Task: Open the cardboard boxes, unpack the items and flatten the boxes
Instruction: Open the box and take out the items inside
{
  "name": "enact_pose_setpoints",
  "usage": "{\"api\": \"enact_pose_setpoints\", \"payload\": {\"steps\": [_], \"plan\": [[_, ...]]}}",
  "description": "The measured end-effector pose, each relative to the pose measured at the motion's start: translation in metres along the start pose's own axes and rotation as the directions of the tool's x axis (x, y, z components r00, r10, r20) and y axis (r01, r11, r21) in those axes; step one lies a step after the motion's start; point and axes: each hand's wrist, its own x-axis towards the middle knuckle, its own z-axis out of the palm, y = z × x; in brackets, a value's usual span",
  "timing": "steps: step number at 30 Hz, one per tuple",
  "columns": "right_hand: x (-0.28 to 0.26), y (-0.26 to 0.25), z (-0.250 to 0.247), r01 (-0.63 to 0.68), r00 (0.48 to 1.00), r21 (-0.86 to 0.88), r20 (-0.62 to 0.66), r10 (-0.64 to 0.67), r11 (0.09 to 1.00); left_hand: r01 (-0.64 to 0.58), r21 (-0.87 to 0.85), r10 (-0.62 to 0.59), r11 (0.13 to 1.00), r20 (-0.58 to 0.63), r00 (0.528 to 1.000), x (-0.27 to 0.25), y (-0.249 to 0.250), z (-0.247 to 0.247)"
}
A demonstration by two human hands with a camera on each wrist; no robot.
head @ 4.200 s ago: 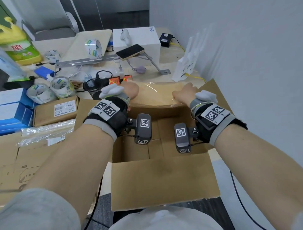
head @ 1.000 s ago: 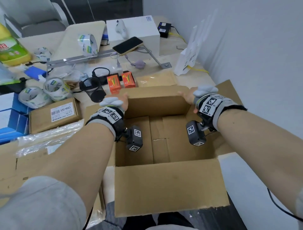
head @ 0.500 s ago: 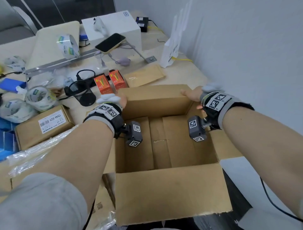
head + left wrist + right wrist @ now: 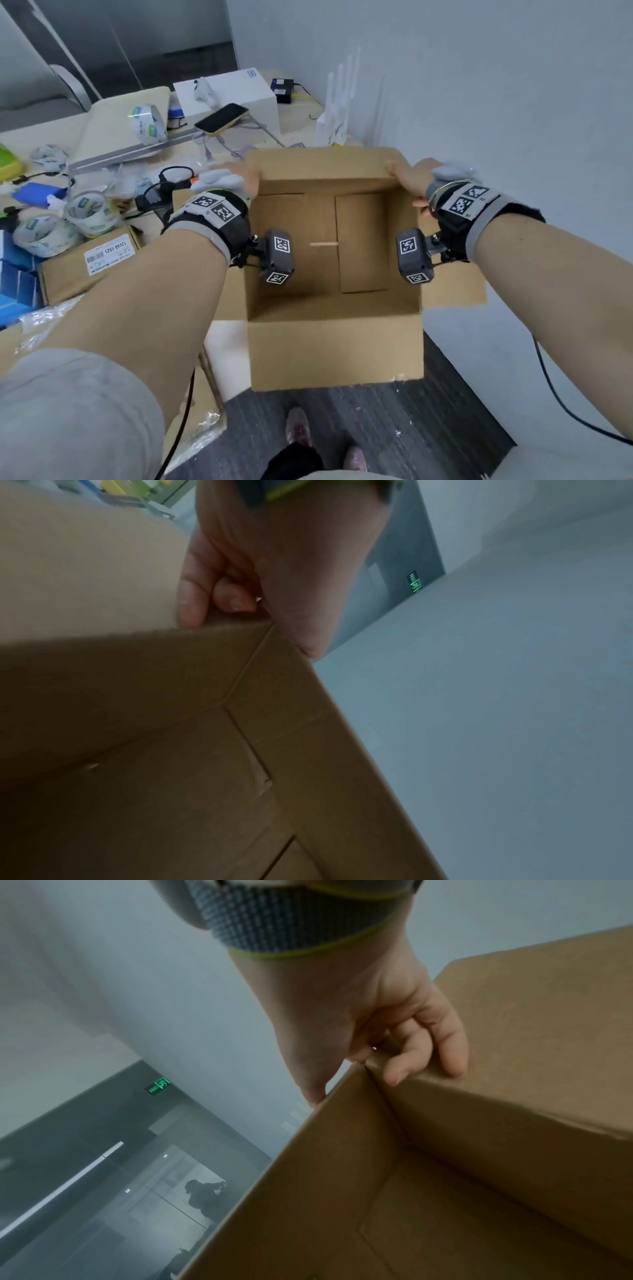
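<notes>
a: head view first. where's the cardboard box (image 4: 337, 346)?

b: held up in front of the person, over the dark floor (image 4: 428, 435) at the edge of the worktop (image 4: 219, 156), open side up, nothing visible inside, only the bottom flaps. the near flap hangs down toward the feet, and the far flap stands tilted away.

a: and the hands?

b: the left hand (image 4: 241, 180) grips the far-left corner, the right hand (image 4: 412, 178) the far-right corner. on the worktop to the left lie tape rolls (image 4: 85, 210), a small labelled box (image 4: 87, 262), a phone (image 4: 221, 118) on a stand and a white box (image 4: 236, 94).

a: left wrist view?

b: the left hand (image 4: 274, 569) is curled over the box (image 4: 171, 723) corner; fingers (image 4: 192, 601) come over the top edge of the far wall by the inner corner seam, pinching the cardboard.

a: right wrist view?

b: much the same, mirrored. the right hand (image 4: 363, 1010) holds the box (image 4: 479, 1150) at its corner, fingers (image 4: 448, 1047) wrapped over the far flap's fold and the thumb down the outside of the side wall. a grey wall and a green exit sign (image 4: 158, 1085) show behind.
</notes>
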Motion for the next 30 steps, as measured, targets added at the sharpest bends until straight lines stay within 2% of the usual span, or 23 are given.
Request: {"api": "enact_pose_setpoints", "payload": {"steps": [4, 7, 11, 14, 17, 21, 23, 26, 30], "plan": [[-0.004, 0.011, -0.032, 0.053, 0.99, 0.003, -0.129, -0.052, 0.999, -0.084, 0.005, 0.084, 0.996, -0.093, 0.992, -0.01, 0.023, -0.009], [-0.007, 0.017, -0.046, 0.087, 0.958, -0.041, -0.27, -0.095, 0.995, -0.169, 0.084, 0.18, 0.982, -0.139, 0.974, -0.014, 0.032, -0.007], [-0.006, 0.026, -0.058, 0.164, 0.922, -0.057, -0.347, -0.173, 0.985, -0.183, 0.054, 0.19, 0.982, -0.189, 0.963, -0.029, 0.041, -0.004], [-0.005, 0.031, -0.061, 0.205, 0.887, -0.084, -0.404, -0.222, 0.975, -0.162, -0.009, 0.153, 0.987, -0.275, 0.949, -0.038, 0.043, 0.001], [0.001, 0.034, -0.058, 0.249, 0.877, -0.066, -0.408, -0.253, 0.966, -0.149, -0.058, 0.123, 0.987, -0.325, 0.938, -0.039, 0.045, 0.005], [0.0, 0.034, -0.05, 0.341, 0.869, 0.089, -0.409, -0.278, 0.936, -0.125, -0.161, 0.063, 0.979, -0.344, 0.937, -0.032, 0.045, 0.012], [0.001, 0.036, -0.045, 0.374, 0.869, 0.168, -0.406, -0.282, 0.912, -0.089, -0.11, 0.041, 0.99, -0.379, 0.925, -0.031, 0.049, 0.014], [0.001, 0.042, -0.038, 0.368, 0.897, 0.258, -0.349, -0.269, 0.893, -0.019, -0.109, -0.027, 0.994, -0.411, 0.911, -0.025, 0.05, 0.021], [0.003, 0.06, -0.022, 0.324, 0.935, 0.263, -0.239, -0.264, 0.909, 0.023, -0.096, -0.057, 0.995, -0.37, 0.927, -0.027, 0.029, 0.044]]}}
